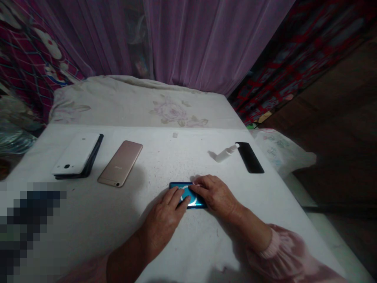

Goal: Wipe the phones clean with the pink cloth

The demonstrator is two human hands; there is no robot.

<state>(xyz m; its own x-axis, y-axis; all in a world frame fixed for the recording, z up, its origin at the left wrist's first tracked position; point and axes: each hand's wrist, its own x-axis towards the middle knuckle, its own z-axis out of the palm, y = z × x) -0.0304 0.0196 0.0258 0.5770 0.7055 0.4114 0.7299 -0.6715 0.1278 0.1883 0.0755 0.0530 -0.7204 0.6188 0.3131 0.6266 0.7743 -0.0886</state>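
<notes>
Teal glossy smartphone (184, 195) lies flat on the white bench (153, 157); left hand (163, 220) and right hand (215, 196) rest part-open on it, fingertips pressing, not gripping; even pressure keeps it steady.

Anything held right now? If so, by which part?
Nothing is lifted. The teal smartphone lies flat on the table, with the left hand's fingers on its left half and the right hand's across its upper right. Any grip cannot be told.
</notes>
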